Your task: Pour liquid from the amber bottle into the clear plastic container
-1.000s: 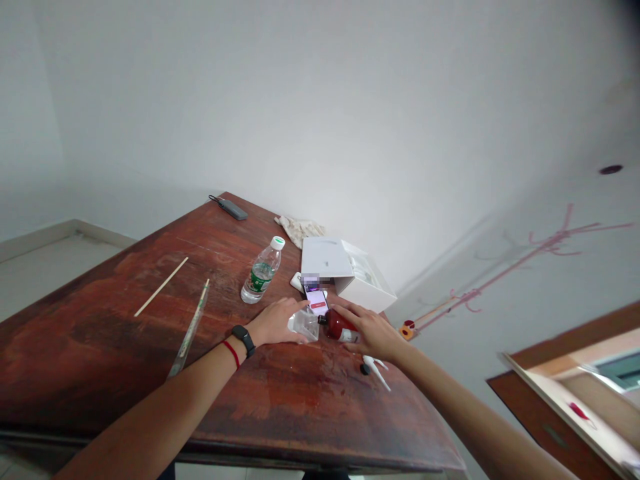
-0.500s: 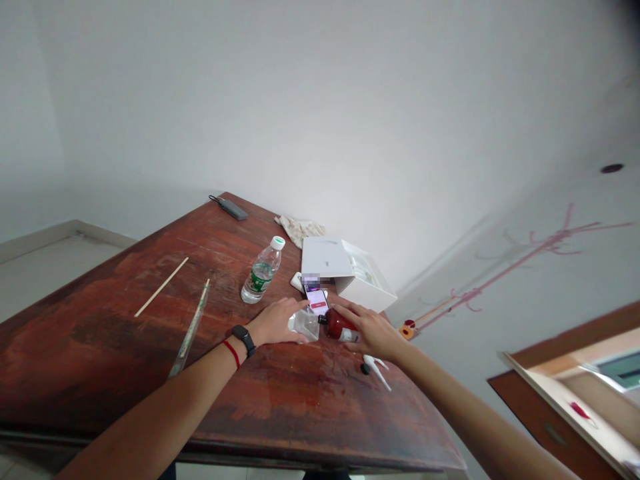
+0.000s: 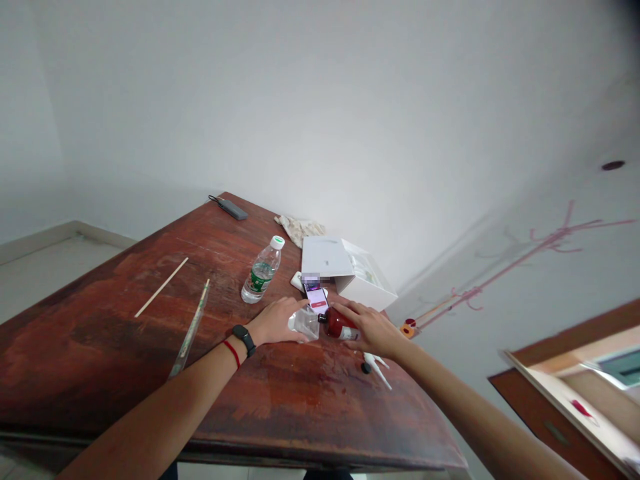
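My left hand (image 3: pixel 280 321) is closed around a clear plastic cup (image 3: pixel 306 323), thumb and fingers on its sides. With my right hand (image 3: pixel 369 328) I grip a reddish-brown bottle (image 3: pixel 340 325), tipped on its side so that its dark neck points left at the cup's mouth. Whether liquid is flowing out is too small to tell. Just behind the cup a lit phone (image 3: pixel 317 298) leans against a white box. A white pump head (image 3: pixel 377 370) with a dark collar lies below my right wrist.
A water bottle (image 3: pixel 263 270) stands left of the phone. Farther left lie a wooden stick (image 3: pixel 161 287) and a chopstick packet (image 3: pixel 191 328). The open white box (image 3: pixel 327 255), a cloth (image 3: pixel 299 229) and a grey device (image 3: pixel 233 209) sit toward the back of the wooden table (image 3: pixel 100 320).
Almost nothing differs. Both hands keep their hold on the cup and the tipped bottle, and the view has shifted very slightly.
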